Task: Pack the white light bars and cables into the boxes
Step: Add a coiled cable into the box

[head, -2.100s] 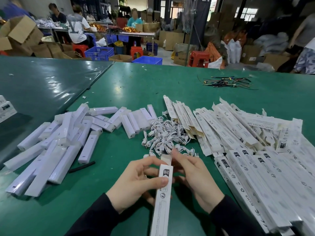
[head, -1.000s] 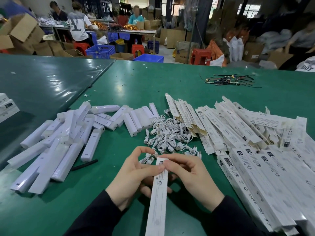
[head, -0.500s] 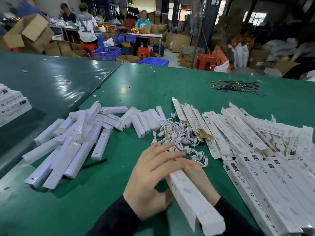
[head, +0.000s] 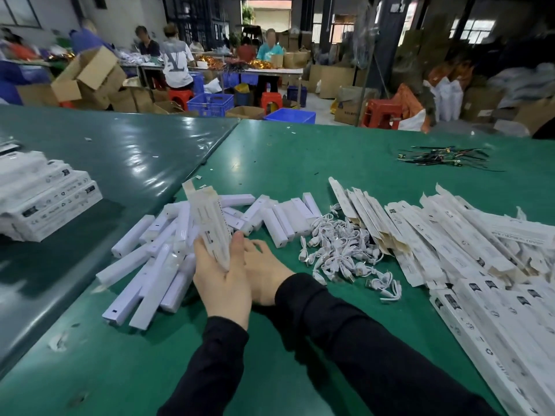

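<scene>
Left hand [head: 223, 283] grips box [head: 210, 223], seemingly upright, above light bars [head: 156, 259].

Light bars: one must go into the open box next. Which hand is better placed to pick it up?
Probably the right. The left hand already grips the box, while the right hand shows nothing in it, and its fingers lie close to the nearest light bars.

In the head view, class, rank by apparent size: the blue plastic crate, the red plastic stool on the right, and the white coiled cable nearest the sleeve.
1. Blue plastic crate
2. Red plastic stool, close to the crate, so unsure
3. White coiled cable, smallest despite being nearest
</scene>
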A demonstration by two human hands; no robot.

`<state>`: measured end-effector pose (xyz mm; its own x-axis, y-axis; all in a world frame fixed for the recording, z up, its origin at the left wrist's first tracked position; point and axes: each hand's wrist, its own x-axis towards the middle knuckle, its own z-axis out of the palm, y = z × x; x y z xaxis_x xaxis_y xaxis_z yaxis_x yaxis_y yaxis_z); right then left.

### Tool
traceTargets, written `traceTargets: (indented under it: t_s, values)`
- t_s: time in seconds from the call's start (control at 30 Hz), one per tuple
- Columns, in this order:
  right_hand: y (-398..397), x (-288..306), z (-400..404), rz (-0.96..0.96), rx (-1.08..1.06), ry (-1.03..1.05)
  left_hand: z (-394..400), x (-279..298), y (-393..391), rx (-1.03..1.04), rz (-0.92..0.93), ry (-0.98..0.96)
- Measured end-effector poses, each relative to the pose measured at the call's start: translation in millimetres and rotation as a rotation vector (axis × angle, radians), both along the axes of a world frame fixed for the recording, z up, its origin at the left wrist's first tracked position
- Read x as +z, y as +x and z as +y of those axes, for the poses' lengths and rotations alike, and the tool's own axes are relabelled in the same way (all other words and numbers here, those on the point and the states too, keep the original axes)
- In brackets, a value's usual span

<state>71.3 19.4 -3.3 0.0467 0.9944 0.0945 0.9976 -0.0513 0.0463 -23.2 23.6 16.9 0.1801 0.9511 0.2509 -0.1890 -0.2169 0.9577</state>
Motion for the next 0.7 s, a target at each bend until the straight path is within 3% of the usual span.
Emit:
traceTargets:
  t_s: [0.13,0.23,0.4,0.47,0.7]
  values:
    - [7.3,-0.1,-10.9,-0.072,-0.044,0.097,-0.5,0.4,2.7,-0.075,-0.045,-0.045]
    - [20.4,4.0,-31.5,0.01,-0.097,0.169,-2.9,-0.6,5.9,-0.192,-0.04,-0.198]
    - [33.4,12.9,-60.7,0.092,-0.032,-0.003,-5.0,4.3,6.3,-0.596,-0.222,-0.547]
    - [33.2,17.5,-62.4,0.153,-0.062,-0.033,-7.6,5.9,6.6,-0.714,-0.268,-0.594]
    - [26.3,26.8,-44.5,0.037,-0.081,-0.064,-7.4,13.0,-1.1,-0.834,-0.329,-0.633]
